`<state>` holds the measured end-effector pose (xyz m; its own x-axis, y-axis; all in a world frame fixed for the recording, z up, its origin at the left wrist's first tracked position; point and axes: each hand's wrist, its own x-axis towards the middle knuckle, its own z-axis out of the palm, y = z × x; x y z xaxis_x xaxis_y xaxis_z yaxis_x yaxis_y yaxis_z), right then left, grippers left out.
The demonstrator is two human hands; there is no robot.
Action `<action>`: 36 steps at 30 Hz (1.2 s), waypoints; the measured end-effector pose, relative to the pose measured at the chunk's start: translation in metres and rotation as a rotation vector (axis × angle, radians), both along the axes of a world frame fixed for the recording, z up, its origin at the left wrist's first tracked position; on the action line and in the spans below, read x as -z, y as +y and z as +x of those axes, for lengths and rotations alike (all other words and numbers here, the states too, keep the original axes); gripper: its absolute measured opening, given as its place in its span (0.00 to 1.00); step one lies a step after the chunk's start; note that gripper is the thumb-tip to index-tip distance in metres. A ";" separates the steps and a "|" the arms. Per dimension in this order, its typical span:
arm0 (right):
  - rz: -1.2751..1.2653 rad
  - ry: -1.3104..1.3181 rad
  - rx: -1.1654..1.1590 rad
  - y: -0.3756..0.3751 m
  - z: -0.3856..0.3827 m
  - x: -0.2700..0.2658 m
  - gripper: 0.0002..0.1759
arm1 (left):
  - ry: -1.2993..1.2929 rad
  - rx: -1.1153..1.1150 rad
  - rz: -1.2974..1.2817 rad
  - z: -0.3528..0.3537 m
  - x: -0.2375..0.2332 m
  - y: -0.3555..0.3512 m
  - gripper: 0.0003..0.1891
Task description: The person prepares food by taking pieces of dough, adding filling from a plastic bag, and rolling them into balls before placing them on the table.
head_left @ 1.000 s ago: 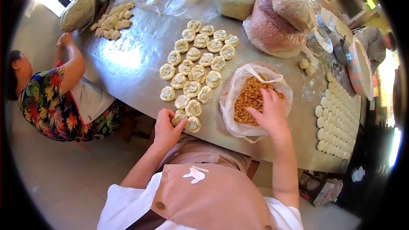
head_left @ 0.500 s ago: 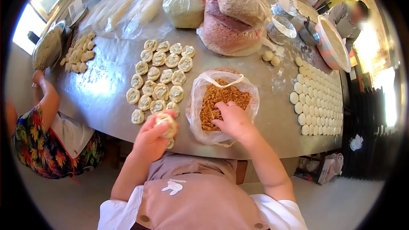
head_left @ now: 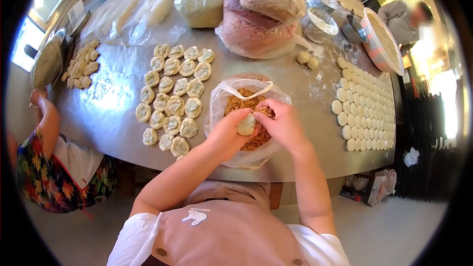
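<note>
My left hand (head_left: 230, 133) is closed around a pale dough round (head_left: 246, 125), held over the open bag. Meeting it from the right, my right hand (head_left: 282, 124) has its fingertips pinched together at the dough's upper edge. Some brown crumbly filling (head_left: 266, 111) shows between those fingers. Below both hands stands a clear plastic bag (head_left: 217, 118) with its top open, holding more of this brown filling (head_left: 237, 104). Left of the bag, cupped dough rounds (head_left: 175, 106) with a whitish-green middle lie in rows on the metal table (head_left: 113, 133).
Flat white dough discs (head_left: 362, 111) fill the right side. Behind the bag stand a large bag of pinkish stuff (head_left: 261, 19) and a tied pale bag (head_left: 199, 2). Small dough lumps (head_left: 81, 66) lie left, near a co-worker's arm (head_left: 47, 111). Another person (head_left: 401, 19) is at far right.
My left hand has carried the dough round rightwards over the bag. My right hand has risen out of the filling and met it. The view has shifted slightly.
</note>
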<state>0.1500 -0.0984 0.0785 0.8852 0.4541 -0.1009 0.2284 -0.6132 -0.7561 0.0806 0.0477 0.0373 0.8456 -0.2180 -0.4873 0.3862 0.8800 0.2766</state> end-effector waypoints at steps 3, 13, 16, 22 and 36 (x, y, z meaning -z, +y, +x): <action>0.019 -0.061 -0.126 0.014 -0.009 -0.020 0.18 | 0.074 -0.039 -0.017 0.005 -0.012 -0.008 0.17; 0.038 -0.112 -0.119 0.010 -0.016 -0.014 0.21 | 0.030 -0.083 0.083 0.007 -0.004 -0.012 0.15; 0.017 -0.146 -0.114 0.012 -0.018 -0.017 0.19 | 0.018 -0.042 0.168 0.005 -0.008 -0.015 0.14; 0.182 0.044 0.010 0.008 -0.018 -0.013 0.17 | -0.027 -0.087 0.185 0.003 -0.006 -0.011 0.14; 0.220 -0.031 0.079 0.010 -0.029 -0.004 0.14 | -0.018 -0.086 0.256 0.005 -0.004 -0.012 0.13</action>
